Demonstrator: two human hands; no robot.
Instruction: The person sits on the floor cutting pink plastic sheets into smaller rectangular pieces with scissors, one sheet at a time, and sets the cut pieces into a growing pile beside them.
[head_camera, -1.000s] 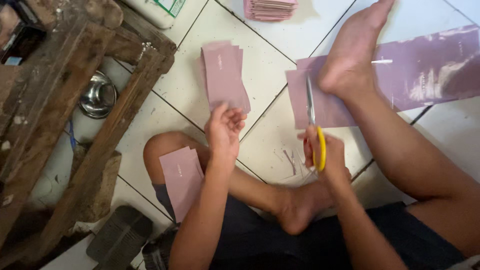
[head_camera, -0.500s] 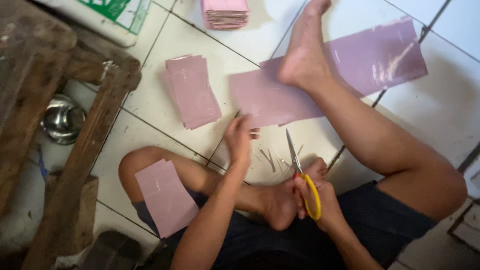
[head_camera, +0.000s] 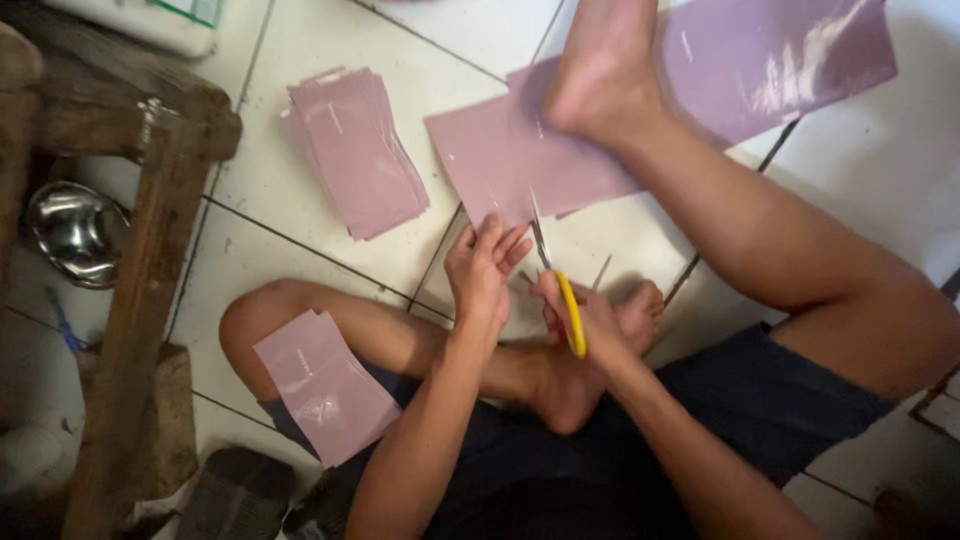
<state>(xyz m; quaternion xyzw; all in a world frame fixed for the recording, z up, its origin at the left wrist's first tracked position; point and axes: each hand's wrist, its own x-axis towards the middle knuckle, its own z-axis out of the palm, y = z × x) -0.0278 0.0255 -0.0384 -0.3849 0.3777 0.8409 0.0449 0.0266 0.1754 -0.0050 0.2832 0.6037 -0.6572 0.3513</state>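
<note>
A long mauve sheet (head_camera: 500, 160) lies on the white tiled floor, pinned under my right foot (head_camera: 600, 85). My right hand (head_camera: 590, 325) is closed on yellow-handled scissors (head_camera: 558, 290), whose blades point up at the sheet's near edge. My left hand (head_camera: 485, 270) rests beside the blades, fingertips touching the sheet's lower edge. A cut mauve piece (head_camera: 325, 385) lies on my left thigh.
A stack of cut mauve pieces (head_camera: 355, 150) lies on the floor (head_camera: 270, 250) to the left. A wooden frame (head_camera: 140, 250) stands at far left with a steel bowl (head_camera: 75, 230) under it. Thin offcut strips (head_camera: 600, 272) lie near the scissors. Dark sandals (head_camera: 240, 495) sit bottom left.
My left hand has moved from open air down onto the sheet's near edge. The scissors have come up to the sheet beside it.
</note>
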